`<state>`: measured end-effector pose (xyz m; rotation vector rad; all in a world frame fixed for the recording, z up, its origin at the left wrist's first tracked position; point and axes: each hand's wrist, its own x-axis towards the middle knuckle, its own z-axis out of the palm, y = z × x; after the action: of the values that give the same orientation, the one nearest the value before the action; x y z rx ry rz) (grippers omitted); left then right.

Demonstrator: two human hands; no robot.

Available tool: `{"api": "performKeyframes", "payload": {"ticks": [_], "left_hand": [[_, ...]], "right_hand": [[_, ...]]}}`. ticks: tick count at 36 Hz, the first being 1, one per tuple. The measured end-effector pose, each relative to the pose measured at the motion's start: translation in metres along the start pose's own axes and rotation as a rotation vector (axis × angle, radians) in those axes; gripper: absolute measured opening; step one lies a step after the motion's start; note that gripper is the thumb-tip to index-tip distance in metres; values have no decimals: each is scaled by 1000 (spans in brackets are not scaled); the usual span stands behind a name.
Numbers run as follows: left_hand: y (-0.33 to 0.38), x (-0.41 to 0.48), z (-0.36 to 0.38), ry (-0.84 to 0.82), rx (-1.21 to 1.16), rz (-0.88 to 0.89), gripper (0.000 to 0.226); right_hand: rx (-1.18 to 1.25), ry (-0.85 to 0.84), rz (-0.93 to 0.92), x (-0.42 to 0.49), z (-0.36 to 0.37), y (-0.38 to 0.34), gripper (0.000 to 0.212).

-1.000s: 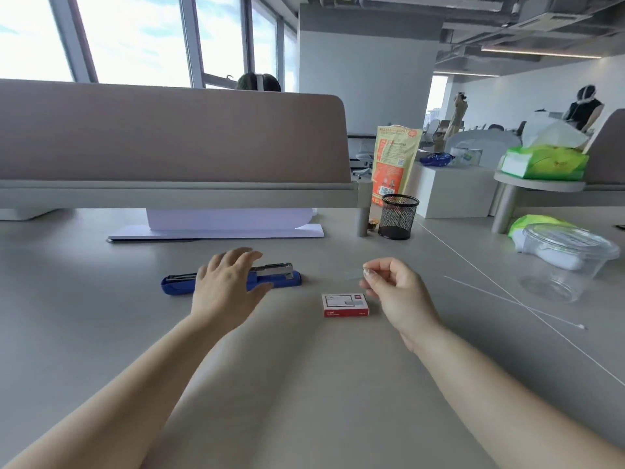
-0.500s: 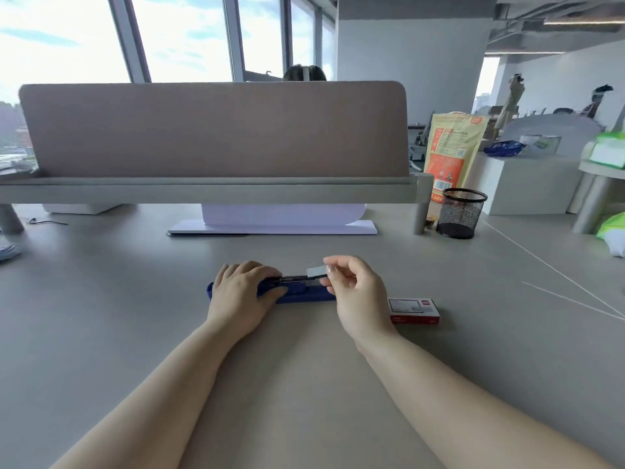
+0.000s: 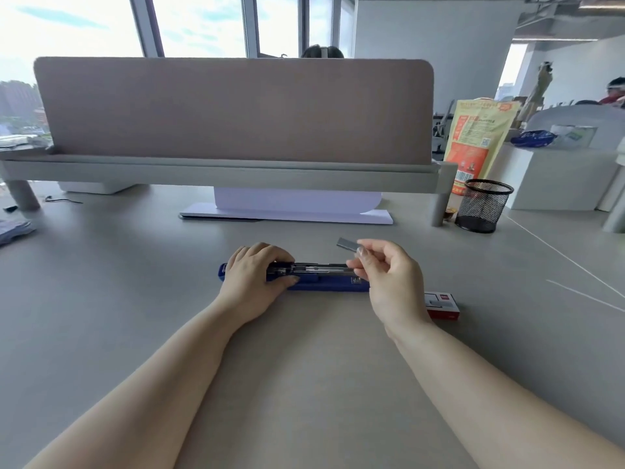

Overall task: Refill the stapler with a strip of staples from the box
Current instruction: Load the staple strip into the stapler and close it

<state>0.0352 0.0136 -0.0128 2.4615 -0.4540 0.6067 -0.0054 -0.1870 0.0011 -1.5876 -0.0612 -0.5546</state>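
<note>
The grey desk (image 3: 101, 299) filled the view, and on it the blue stapler (image 3: 324, 282) lay opened flat. The left hand (image 3: 252, 275) clamped down over its rear end, while the right hand (image 3: 389, 275) pinched a staple strip (image 3: 347, 244) just above the magazine. The staple box (image 3: 443, 304) sat just right of that wrist.

The stapler (image 3: 321, 282) was dark blue with a black and silver metal channel. The staple strip (image 3: 347, 244) was plain grey. The box (image 3: 443, 305) was red with a white and grey top. The desk (image 3: 304, 350) was pale grey, the divider (image 3: 233, 110) dull brownish pink, the mesh cup (image 3: 483, 205) black, and the bag (image 3: 478, 137) yellow and orange.
</note>
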Motion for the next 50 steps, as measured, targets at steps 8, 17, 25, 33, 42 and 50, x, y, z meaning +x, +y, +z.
{"api": "performKeyframes", "payload": {"ticks": [8,17,25,33,42,50], "left_hand": [[-2,1,0,31,-40,14,34],[-3,1,-1,44,-84,4,33],[-3,1,-1,43,-92,-13,31],[-3,1,1,56,-81,-12,27],[-2,1,-1,52,-81,-22,31],[-2,1,-1,58,-75,-18,31]], "right_hand": [[-502,11,-284,8,-8,5,12],[-674,1,-332,3,-6,5,9],[-703,11,-333,2,-5,7,8],[-726,1,-314,2,-4,8,8],[-761,9,-276,3,-6,8,8],[-810,-14,-247,4,-8,9,13]]}}
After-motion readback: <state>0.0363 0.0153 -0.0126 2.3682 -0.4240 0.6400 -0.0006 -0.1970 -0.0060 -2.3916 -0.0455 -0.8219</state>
